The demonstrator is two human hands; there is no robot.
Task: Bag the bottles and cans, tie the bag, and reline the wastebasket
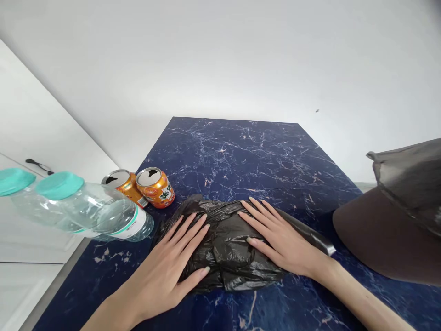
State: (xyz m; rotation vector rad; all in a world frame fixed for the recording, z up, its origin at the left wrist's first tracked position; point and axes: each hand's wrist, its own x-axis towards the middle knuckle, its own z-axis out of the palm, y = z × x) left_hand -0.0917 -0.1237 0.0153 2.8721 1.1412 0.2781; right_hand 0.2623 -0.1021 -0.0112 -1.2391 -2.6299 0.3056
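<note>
A crumpled black plastic bag (234,255) lies spread on the dark blue marbled table (237,156), in front of me. My left hand (175,257) rests on its left part, fingers stretched out and apart. On the right part of the bag lies my right hand (275,234), also flat with fingers extended. Both palms face down, and neither hand grips anything. A dark, shiny strip with a pale tip (322,243) sticks out past my right hand; I cannot tell whether it belongs to the bag.
Two orange opened drink cans (156,188) stand left of the bag. Beside them are two clear bottles (106,214) with turquoise caps. At the right stands a dark bin (375,230) lined with a black bag (409,179). A white cabinet (31,220) is at the left, a white wall behind.
</note>
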